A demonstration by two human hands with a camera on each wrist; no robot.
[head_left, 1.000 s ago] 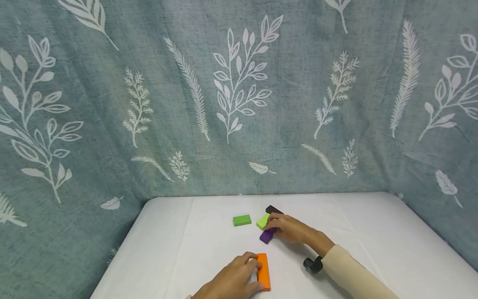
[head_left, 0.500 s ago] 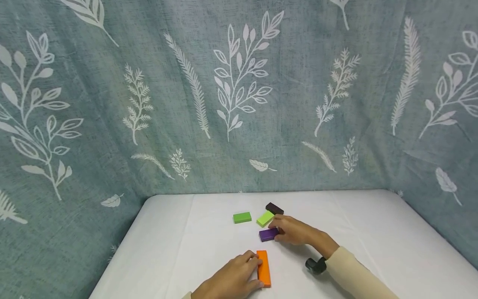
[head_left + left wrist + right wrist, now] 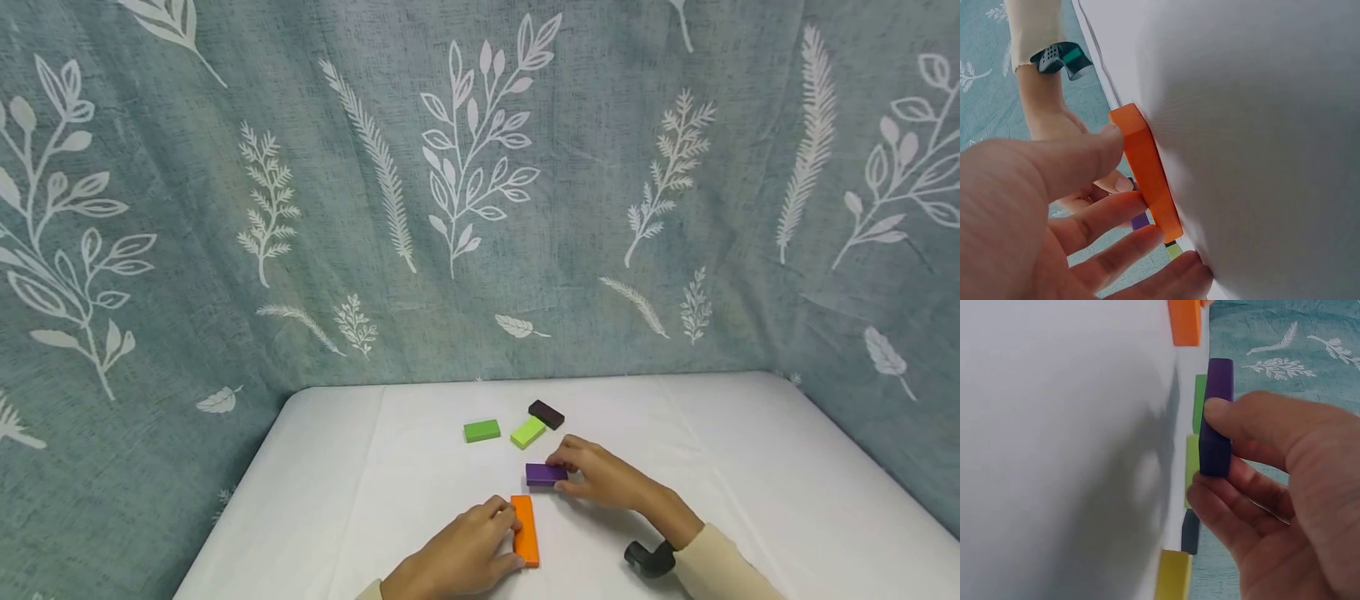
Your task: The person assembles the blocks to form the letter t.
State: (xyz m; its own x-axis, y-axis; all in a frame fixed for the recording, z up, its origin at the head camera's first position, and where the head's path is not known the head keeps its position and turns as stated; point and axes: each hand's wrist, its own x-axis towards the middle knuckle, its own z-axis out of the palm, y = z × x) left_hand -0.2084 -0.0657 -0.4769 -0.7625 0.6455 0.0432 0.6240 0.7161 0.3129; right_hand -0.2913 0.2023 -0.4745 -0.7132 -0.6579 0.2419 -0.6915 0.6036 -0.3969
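In the head view my right hand point(image 3: 600, 475) pinches one end of a purple block point(image 3: 546, 475). The right wrist view shows the thumb on one side of this purple block point(image 3: 1216, 447) and fingers behind it. My left hand point(image 3: 465, 546) holds an orange block point(image 3: 526, 532) that lies lengthwise on the table. Up close in the left wrist view, thumb and fingertips touch the near side of the orange block point(image 3: 1147, 172). Between the two held blocks is a small gap. Farther back lie a lime block point(image 3: 528, 432), a green block point(image 3: 482, 431) and a black block point(image 3: 547, 414).
A white cloth covers the table point(image 3: 360, 483). At the bottom of the right wrist view stands a yellow block point(image 3: 1172, 575). A dark wrist camera point(image 3: 649, 558) hangs by the right sleeve. Behind the table rises a leaf-patterned curtain point(image 3: 420, 250).
The purple block has turned from a slant to lie across the view and shifted slightly right with my right hand. The black block is now uncovered. My left hand stays at the orange block.
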